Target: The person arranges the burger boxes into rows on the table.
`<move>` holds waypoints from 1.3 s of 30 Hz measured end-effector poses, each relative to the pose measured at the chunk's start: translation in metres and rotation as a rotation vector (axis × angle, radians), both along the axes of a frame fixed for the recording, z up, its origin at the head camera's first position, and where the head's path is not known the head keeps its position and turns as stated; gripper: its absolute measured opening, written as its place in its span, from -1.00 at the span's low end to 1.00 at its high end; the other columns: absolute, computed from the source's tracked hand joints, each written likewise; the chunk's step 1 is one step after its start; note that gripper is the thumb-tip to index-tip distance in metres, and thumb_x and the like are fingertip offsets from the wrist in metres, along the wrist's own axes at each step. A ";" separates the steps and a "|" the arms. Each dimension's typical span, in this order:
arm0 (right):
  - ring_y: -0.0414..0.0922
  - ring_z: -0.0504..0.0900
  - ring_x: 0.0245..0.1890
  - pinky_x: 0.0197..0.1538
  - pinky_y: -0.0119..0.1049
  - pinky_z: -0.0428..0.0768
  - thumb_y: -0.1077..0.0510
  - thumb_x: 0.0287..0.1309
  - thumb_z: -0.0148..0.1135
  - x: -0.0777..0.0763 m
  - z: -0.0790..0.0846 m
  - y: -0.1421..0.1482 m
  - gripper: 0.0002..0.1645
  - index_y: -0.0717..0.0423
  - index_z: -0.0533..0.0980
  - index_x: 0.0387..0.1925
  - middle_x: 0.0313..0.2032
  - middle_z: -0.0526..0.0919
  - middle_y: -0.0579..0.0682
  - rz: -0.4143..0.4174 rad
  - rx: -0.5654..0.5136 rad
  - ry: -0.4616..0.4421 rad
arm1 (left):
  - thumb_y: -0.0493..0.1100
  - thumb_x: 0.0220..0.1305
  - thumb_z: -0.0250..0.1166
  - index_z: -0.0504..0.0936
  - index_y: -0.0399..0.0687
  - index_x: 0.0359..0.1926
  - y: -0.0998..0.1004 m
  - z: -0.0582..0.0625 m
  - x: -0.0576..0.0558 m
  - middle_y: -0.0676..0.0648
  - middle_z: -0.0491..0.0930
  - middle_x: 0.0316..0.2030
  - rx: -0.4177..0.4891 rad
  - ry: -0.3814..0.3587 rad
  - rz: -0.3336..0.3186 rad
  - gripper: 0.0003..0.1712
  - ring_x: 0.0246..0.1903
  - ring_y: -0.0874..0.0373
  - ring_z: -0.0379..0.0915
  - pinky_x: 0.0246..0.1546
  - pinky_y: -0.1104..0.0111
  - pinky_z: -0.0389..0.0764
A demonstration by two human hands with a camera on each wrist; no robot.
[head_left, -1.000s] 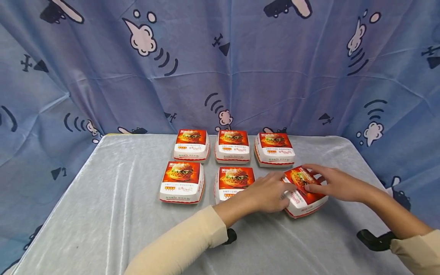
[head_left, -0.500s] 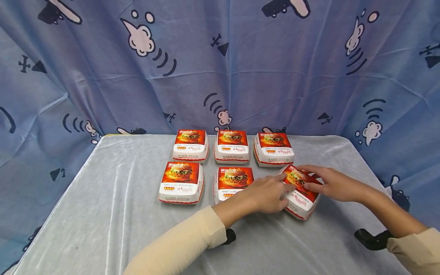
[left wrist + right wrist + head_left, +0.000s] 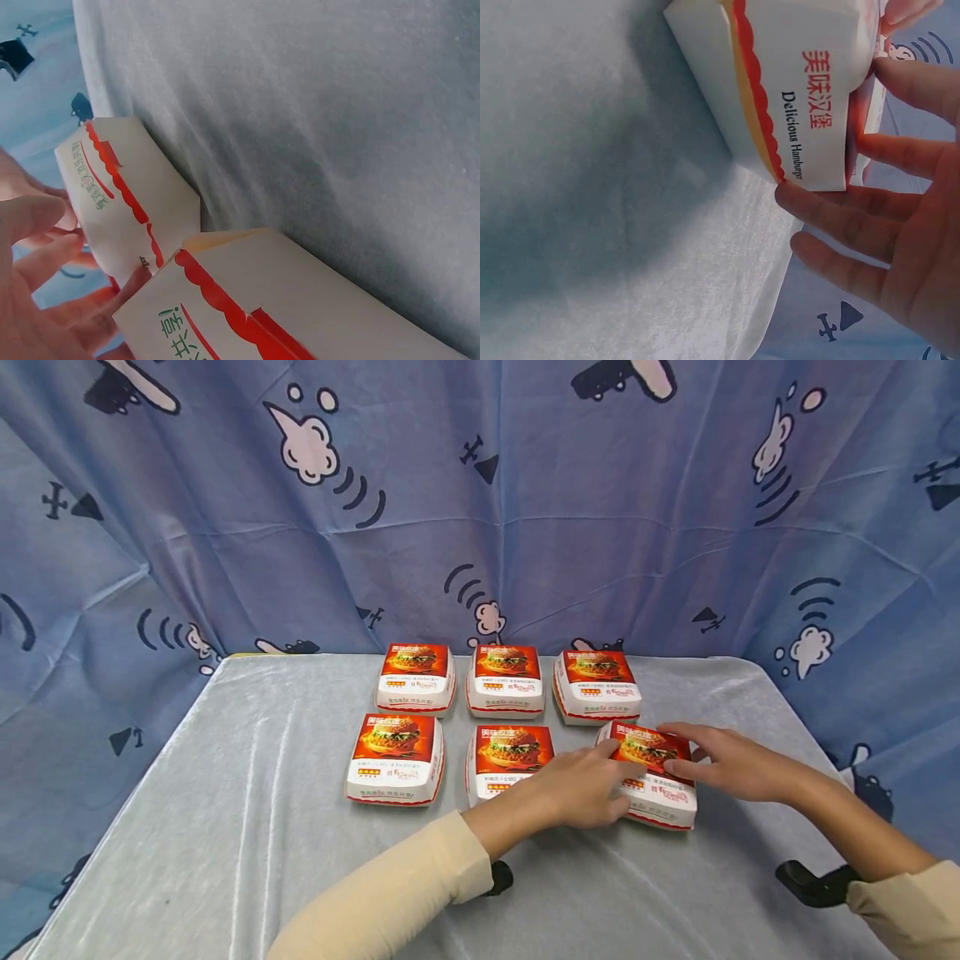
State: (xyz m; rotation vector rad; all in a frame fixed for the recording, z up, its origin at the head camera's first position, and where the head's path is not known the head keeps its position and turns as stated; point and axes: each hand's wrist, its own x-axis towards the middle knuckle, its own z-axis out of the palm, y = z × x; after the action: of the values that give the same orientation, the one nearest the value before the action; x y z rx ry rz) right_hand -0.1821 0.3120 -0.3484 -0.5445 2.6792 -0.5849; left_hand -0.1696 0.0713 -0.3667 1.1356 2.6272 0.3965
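A white and red hamburger box (image 3: 660, 787) lies on the table at the front row's right end, nearly square to the others. My left hand (image 3: 585, 787) touches its left side, with a finger along the lid. In the left wrist view, a finger of this hand (image 3: 45, 300) reaches between two boxes. From the right, my right hand (image 3: 738, 762) has fingertips on the lid and the back right corner. Rather straight, spread fingers (image 3: 855, 225) show against the box in the right wrist view. My left hand and sleeve partly cover the middle front box (image 3: 513, 752).
Three matching boxes stand in a back row: left (image 3: 416, 681), middle (image 3: 506, 683) and right (image 3: 597, 689). Another box (image 3: 396, 760) sits at the front left. A grey cloth covers the table (image 3: 187, 827). Behind its far edge hangs a blue patterned curtain (image 3: 420, 485).
The box between my hands has turned anticlockwise from a slanted position, and its front now faces me. It has shifted slightly left. Both hands stay close to where they were.
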 end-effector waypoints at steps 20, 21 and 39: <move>0.14 0.52 0.09 0.05 0.19 0.55 -0.01 0.36 0.23 0.005 -0.006 -0.002 -0.27 0.33 0.29 0.38 0.25 0.45 0.30 0.049 -0.116 0.044 | 0.03 0.41 0.16 0.26 0.40 0.48 0.000 0.002 0.001 0.09 0.14 0.50 -0.046 0.036 -0.009 -0.35 0.17 0.28 0.42 -0.26 0.40 0.54; 0.16 0.52 0.10 0.05 0.20 0.55 -0.01 0.36 0.22 0.006 -0.007 -0.002 -0.26 0.33 0.28 0.39 0.26 0.44 0.31 0.045 -0.117 0.039 | 0.03 0.41 0.16 0.26 0.40 0.48 0.001 0.002 0.001 0.09 0.16 0.49 -0.052 0.041 -0.008 -0.35 0.16 0.28 0.43 -0.28 0.40 0.54; 0.26 0.47 0.16 0.10 0.26 0.50 -0.04 0.41 0.14 0.006 -0.012 -0.012 -0.24 0.32 0.22 0.43 0.31 0.36 0.38 0.013 -0.124 0.034 | 0.03 0.39 0.20 0.38 0.34 0.43 -0.005 0.001 0.001 0.05 0.33 0.38 -0.083 0.117 -0.017 -0.40 -0.06 0.22 0.54 -0.17 0.30 0.61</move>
State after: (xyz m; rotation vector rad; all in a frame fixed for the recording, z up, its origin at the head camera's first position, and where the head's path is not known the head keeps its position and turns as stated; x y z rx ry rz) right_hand -0.1758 0.2996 -0.3605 -0.6105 2.6816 -0.7482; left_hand -0.1685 0.0659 -0.3653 1.1872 2.7040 0.2211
